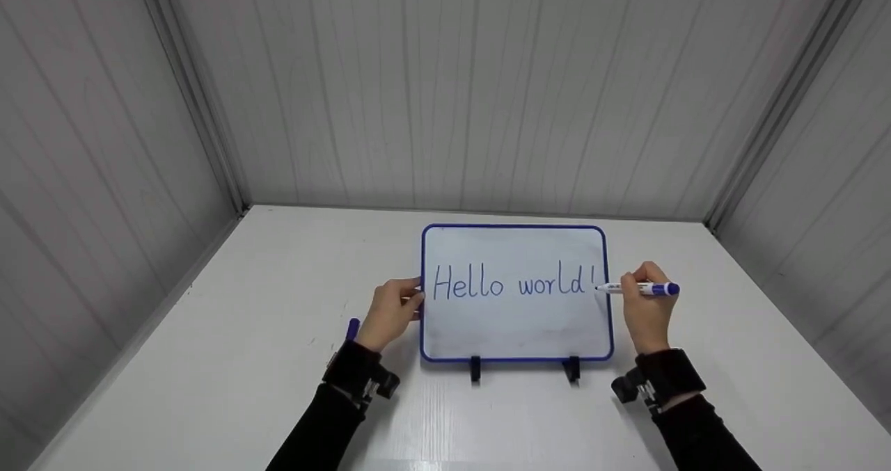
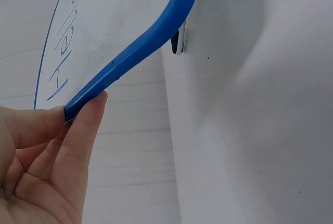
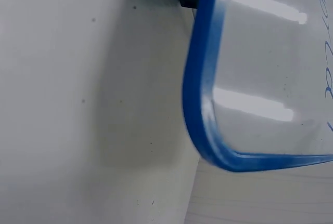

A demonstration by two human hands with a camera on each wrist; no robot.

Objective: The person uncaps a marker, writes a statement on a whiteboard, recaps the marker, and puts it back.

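I note two sleeved arms entering from the bottom of the frame, each with a wrist camera. My left hand sits at centre left, its fingers pinching the blue frame of the whiteboard, evidently to steady it. My right hand, centre right, has its fingers wrapped around a marker, tip at the board's right edge just past the exclamation mark, as for writing. The board stands mid-frame on the white tabletop, propped on two black feet, reading "Hello world!". Beyond it rise grey panelled walls.
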